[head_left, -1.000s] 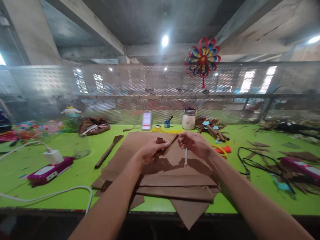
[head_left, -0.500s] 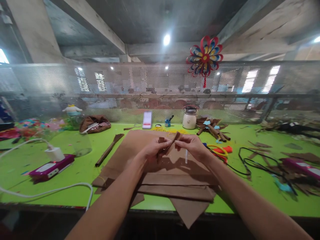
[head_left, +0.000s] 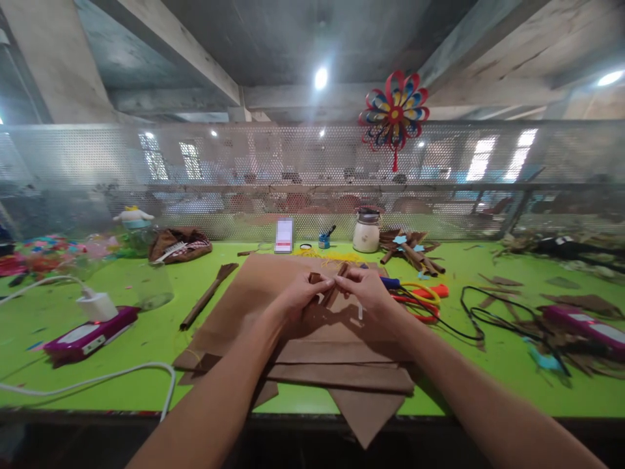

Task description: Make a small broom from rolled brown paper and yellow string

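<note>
Between my two hands is a small folded strip of brown paper (head_left: pixel 331 297), held above larger sheets. My left hand (head_left: pixel 303 294) pinches it from the left, with part of the strip curling up behind the thumb. From the right, my right hand (head_left: pixel 364 286) grips its upper end between thumb and fingers. Below lie large brown paper sheets (head_left: pixel 263 277), with folded layers and a pointed corner over the table's front edge. A small whitish stick (head_left: pixel 360 312) shows just under my right hand. The fingers hide much of the strip.
A rolled brown paper piece (head_left: pixel 208 299) lies at left, near a purple power strip (head_left: pixel 92 335) and white cable. Behind stand a phone (head_left: pixel 284 236), a blue bottle (head_left: pixel 324 240) and a jar (head_left: pixel 366 233). Red-handled tools (head_left: pixel 415 312) and black cord lie right.
My right hand has shifted slightly left and closer to my left hand. The strip's top end is lower and more covered by the fingers. The whole view has shifted slightly.
</note>
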`<state>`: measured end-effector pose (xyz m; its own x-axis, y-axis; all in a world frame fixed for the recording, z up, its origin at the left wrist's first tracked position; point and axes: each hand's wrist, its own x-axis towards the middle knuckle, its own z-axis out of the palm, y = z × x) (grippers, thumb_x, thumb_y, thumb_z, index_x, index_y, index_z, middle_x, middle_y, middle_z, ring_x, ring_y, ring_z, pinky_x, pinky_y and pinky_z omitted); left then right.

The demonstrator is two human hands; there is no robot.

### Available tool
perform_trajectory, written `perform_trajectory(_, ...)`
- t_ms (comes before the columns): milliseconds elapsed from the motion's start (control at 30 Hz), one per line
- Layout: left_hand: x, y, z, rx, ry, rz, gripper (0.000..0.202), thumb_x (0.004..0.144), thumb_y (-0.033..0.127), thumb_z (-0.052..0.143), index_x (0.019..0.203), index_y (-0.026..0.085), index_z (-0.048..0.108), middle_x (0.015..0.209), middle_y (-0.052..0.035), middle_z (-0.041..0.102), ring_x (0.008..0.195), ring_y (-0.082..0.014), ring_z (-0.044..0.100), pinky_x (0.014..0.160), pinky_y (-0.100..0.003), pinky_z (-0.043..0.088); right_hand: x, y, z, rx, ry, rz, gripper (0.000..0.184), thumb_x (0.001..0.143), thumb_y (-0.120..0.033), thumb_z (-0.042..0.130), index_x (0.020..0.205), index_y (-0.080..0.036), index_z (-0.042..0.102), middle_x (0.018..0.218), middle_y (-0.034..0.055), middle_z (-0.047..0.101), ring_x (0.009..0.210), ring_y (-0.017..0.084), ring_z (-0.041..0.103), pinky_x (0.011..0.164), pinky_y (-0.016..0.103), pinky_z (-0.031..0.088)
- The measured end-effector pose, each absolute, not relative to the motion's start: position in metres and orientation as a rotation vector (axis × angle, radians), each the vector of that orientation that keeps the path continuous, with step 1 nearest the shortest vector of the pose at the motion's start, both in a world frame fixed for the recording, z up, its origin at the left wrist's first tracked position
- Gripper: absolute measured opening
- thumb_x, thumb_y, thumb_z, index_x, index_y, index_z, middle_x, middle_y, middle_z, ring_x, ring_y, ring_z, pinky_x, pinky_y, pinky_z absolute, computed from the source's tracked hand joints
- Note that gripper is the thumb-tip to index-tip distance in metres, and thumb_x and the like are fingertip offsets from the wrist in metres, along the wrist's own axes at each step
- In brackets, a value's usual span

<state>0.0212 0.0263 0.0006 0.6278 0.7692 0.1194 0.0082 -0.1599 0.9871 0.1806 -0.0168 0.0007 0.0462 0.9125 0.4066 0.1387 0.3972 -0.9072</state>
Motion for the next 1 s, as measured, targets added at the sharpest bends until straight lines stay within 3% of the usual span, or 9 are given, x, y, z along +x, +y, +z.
perform_trajectory(100,0.021,0.025,0.001,1.614,0.68,0.752,0.033,0.068,0.043,0.063,0.074,0.011,0.062,0.058,-0.0006,0.051,0.045,-0.0049,0.034,0.04,-0.019,0.02,0.182,-0.018,0.003,-1.026,-1.395,0.796,0.033,0.062,-0.043,0.068,0.051,-0.015,0.055,0.047,-0.0009,0.051,0.044,0.01,0.044,0.046,0.025,0.035)
perform_trajectory(300,0.022,0.019,0.006,1.473,0.681,0.774,0.029,0.064,0.038,0.069,0.072,0.012,0.059,0.059,0.0003,0.052,0.049,-0.0068,0.043,0.044,-0.019,0.028,0.183,-0.017,0.001,-0.993,-1.379,0.882,0.029,0.059,-0.039,0.071,0.055,-0.013,0.058,0.049,-0.0013,0.052,0.045,0.008,0.044,0.047,0.024,0.035)
perform_trajectory(433,0.022,0.019,0.008,1.452,0.671,0.704,0.028,0.065,0.037,0.068,0.07,0.012,0.057,0.055,0.0013,0.049,0.045,-0.0053,0.038,0.041,-0.019,0.024,0.184,-0.017,0.002,-0.853,-1.274,0.993,0.025,0.062,-0.035,0.07,0.058,-0.013,0.058,0.052,-0.0016,0.052,0.048,0.008,0.045,0.048,0.024,0.036)
perform_trajectory(567,0.019,0.021,0.009,1.443,0.623,0.683,0.025,0.068,0.034,0.066,0.072,0.011,0.057,0.054,0.0021,0.045,0.044,-0.0038,0.033,0.038,-0.019,0.015,0.194,-0.02,0.009,-0.711,-1.221,1.206,0.02,0.066,-0.029,0.066,0.079,-0.014,0.065,0.068,0.0027,0.06,0.058,0.011,0.051,0.055,0.025,0.041)
perform_trajectory(733,0.015,0.022,0.011,1.446,0.53,0.645,0.024,0.071,0.034,0.063,0.07,0.01,0.056,0.056,0.001,0.045,0.047,-0.0036,0.033,0.039,-0.017,0.014,0.203,-0.022,0.013,-0.612,-1.314,1.27,0.04,0.059,-0.013,0.064,0.099,-0.018,0.063,0.087,0.0054,0.063,0.073,0.014,0.055,0.063,0.026,0.044)
perform_trajectory(800,0.014,0.021,0.011,1.455,0.52,0.586,0.025,0.071,0.034,0.062,0.073,0.01,0.058,0.058,0.0003,0.046,0.048,-0.0042,0.035,0.038,-0.017,0.013,0.203,-0.022,0.012,-0.614,-1.387,1.246,0.04,0.058,-0.013,0.067,0.098,-0.018,0.063,0.083,0.0041,0.063,0.072,0.014,0.055,0.063,0.027,0.044)
perform_trajectory(1000,0.013,0.021,0.01,1.501,0.501,0.511,0.028,0.072,0.036,0.062,0.081,0.009,0.061,0.063,-0.0023,0.052,0.048,-0.0039,0.04,0.038,-0.017,0.014,0.2,-0.023,0.011,-0.643,-1.592,1.149,0.016,0.066,-0.027,0.069,0.075,-0.014,0.065,0.071,0.004,0.062,0.067,0.014,0.055,0.061,0.028,0.042)
